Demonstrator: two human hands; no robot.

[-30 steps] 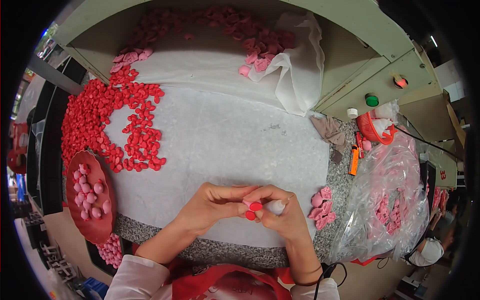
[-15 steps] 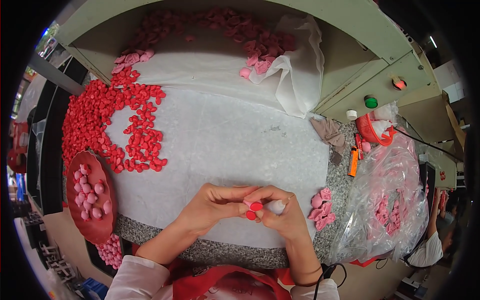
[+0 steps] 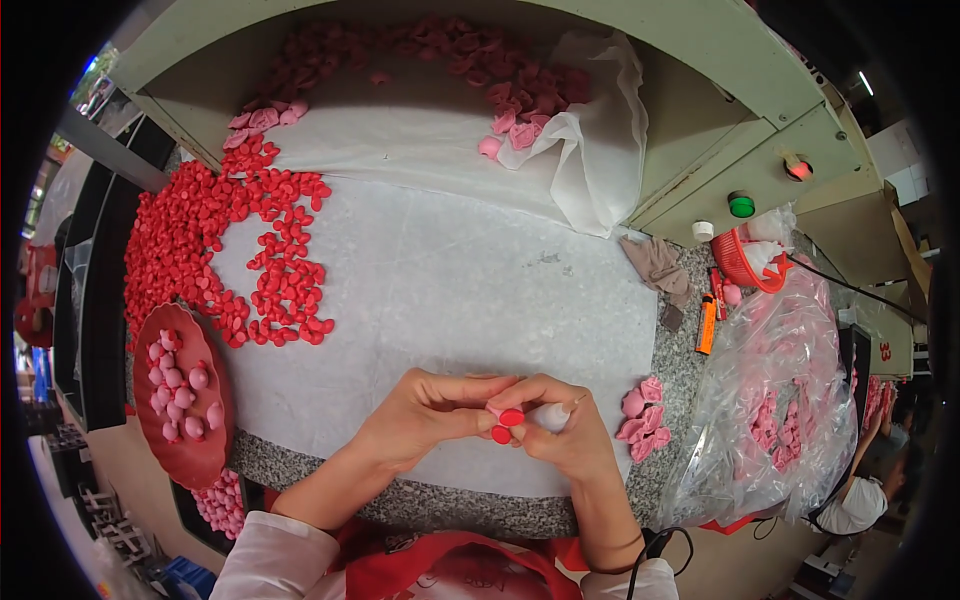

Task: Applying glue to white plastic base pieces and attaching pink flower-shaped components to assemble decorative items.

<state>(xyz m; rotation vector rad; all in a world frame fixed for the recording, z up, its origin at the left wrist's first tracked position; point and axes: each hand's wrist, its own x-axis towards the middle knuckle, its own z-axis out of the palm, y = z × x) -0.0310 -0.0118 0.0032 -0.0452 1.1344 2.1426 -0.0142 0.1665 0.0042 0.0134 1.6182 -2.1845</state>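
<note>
Piece (image 3: 507,418), small & pink w/ two red discs (image 3: 502,435) toward camera, up over white sheet (image 3: 430,270) nr front edge of speckled gray tabletop (image 3: 460,507). Pinched on one side by L grip (image 3: 425,408), w/ thumb & fingertips pressed to it. Pinched on other side by R grip (image 3: 578,443), also w/ thumb & fingers closed on it. Tucked in R grip too: small white bottle (image 3: 551,416) w/ thin tip, pointing to R. Can't tell piece's full shape, being partly hid by fingers.

Off to L, on sheet: big spread of small red pcs (image 3: 170,240), densest at far L. Just this side of those, at tabletop's L edge: red scalloped plate (image 3: 185,465) w/ pink balls (image 3: 198,378) in it. Past R forearm (image 3: 610,515), at sheet's R edge: cluster of pink pcs (image 3: 654,440). Beyond, on R side: orange stick-like item (image 3: 707,325), crumpled taupe cloth (image 3: 657,265), red-orange basket (image 3: 735,260) w/ clear plastic (image 3: 763,252) inside, & clear bag (image 3: 715,420) w/ more pink pcs (image 3: 768,430). At back, in pale-green cabinet (image 3: 690,50): heap of darker red pcs (image 3: 470,48) & loose white film (image 3: 580,180).
</note>
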